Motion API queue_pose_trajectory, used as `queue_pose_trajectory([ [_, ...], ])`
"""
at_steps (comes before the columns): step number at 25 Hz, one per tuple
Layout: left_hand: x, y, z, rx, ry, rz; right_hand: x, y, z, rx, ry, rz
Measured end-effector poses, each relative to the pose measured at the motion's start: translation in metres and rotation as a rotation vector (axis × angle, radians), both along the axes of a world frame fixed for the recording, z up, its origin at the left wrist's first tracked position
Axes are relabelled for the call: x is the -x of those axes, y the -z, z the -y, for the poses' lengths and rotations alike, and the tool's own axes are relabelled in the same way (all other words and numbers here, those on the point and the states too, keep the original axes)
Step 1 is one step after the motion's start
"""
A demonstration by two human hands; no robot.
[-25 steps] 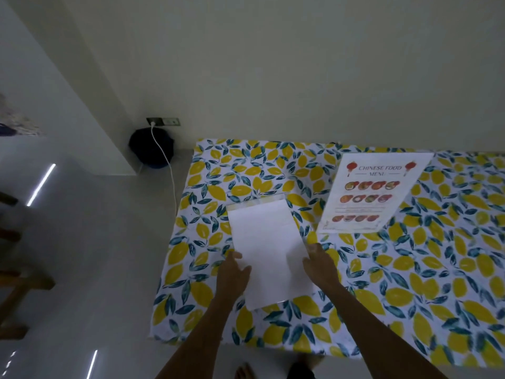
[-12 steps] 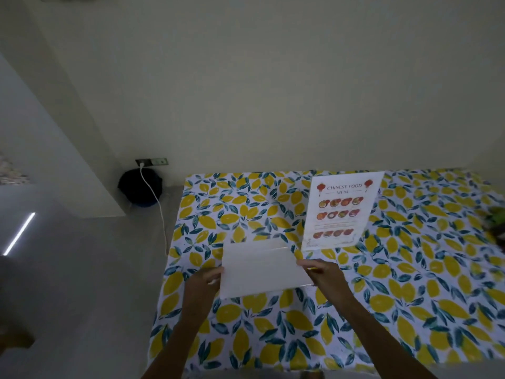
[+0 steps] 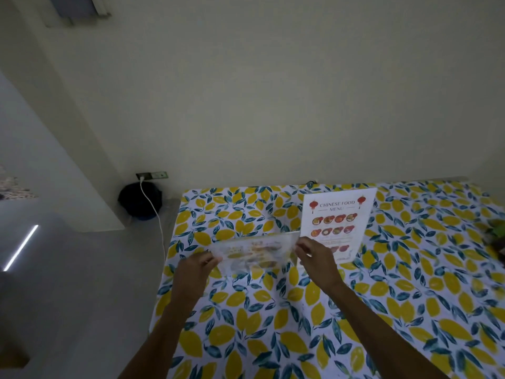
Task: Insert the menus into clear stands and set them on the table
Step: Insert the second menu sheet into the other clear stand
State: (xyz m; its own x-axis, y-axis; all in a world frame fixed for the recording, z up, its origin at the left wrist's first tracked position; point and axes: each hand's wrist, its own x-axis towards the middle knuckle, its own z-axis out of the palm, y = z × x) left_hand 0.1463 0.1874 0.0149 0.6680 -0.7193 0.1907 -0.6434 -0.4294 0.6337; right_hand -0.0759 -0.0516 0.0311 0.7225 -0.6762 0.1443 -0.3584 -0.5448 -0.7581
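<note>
Menu sheet point(image 3: 252, 254) looks thin and bends easily, so the side edges are the best place. Left hand point(image 3: 195, 268) and right hand point(image 3: 314, 255) each keep a pinching grip on one edge, above the surface point(image 3: 382, 296).

Both hands hold a blurred printed sheet in a clear stand point(image 3: 252, 254) above the lemon-patterned table point(image 3: 382, 310), the left hand point(image 3: 195, 265) gripping its left edge, the right hand point(image 3: 314, 255) its right. Just beside it stands a white "Chinese Food Menu" sheet point(image 3: 338, 217), tilted.
</note>
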Motion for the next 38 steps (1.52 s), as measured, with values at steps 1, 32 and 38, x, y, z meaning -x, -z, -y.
queue_pose_trajectory([
  [1, -0.006, -0.004, 0.009, -0.026, -0.014, 0.007, -0.010, 0.000, 0.005, 0.021, -0.006, -0.006],
  [32, -0.007, -0.003, 0.056, -0.168, -0.236, -0.185, -0.065, 0.012, 0.037, 0.309, -0.032, -0.388],
  [38, 0.037, -0.011, 0.049, -0.292, -0.154, -0.044, -0.003, -0.008, 0.021, 0.559, -0.161, -0.542],
])
